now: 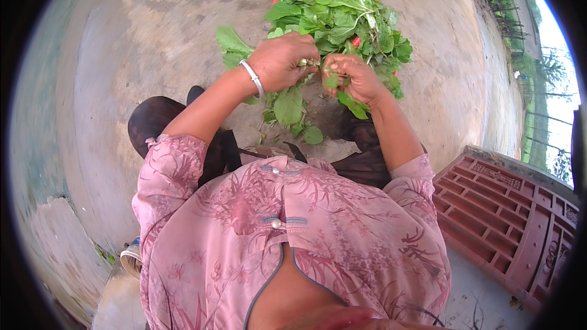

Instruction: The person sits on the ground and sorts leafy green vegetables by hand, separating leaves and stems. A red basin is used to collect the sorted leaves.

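My left hand, with a silver-coloured bangle on its wrist, is closed around the stem end of a leafy green plant. The plant's broad leaves stick out to the left, slightly blurred. Close beside it, my right hand pinches a few small green leaves near that stem end. Just beyond both hands rises a heap of leafy greens, some with pale stems and roots. Bits of a red object show through the heap; its shape is hidden. Loose leaves lie below my hands.
The heap stands on a stained concrete floor. My knees in dark trousers flank the work area. A reddish metal gate panel is at the lower right. A pale container sits at the lower left, partly hidden by my sleeve.
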`<state>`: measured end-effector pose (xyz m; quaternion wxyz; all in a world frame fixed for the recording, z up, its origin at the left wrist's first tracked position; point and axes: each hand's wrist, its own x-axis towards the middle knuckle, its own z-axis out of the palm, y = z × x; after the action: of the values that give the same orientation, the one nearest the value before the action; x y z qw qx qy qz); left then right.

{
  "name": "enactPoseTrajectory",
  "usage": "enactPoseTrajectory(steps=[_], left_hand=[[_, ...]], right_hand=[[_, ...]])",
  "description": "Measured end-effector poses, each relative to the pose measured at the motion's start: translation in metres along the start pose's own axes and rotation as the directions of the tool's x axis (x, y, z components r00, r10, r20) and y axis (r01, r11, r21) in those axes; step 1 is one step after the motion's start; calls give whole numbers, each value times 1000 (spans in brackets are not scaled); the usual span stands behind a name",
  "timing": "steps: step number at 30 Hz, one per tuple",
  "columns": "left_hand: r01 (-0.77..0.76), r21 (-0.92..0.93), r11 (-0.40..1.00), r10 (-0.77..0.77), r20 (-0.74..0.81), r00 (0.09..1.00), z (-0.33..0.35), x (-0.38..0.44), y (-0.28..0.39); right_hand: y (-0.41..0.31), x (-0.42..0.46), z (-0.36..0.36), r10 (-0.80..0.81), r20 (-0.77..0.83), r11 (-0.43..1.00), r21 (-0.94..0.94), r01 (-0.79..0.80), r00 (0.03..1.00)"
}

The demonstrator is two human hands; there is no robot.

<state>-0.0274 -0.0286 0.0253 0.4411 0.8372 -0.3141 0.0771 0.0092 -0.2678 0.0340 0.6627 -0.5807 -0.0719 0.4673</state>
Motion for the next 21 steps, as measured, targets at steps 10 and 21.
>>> enactPoseTrajectory(steps=[10,21], left_hand=[[320,204,925,-298,-131,945,-2,6,-12],[302,221,927,-262,-190,946,-4,6,-6]], right_hand=[[-42,60,-109,-869,18,-247,-882,-401,494],[-50,54,-85,-535,-369,102,-921,-376,760]])
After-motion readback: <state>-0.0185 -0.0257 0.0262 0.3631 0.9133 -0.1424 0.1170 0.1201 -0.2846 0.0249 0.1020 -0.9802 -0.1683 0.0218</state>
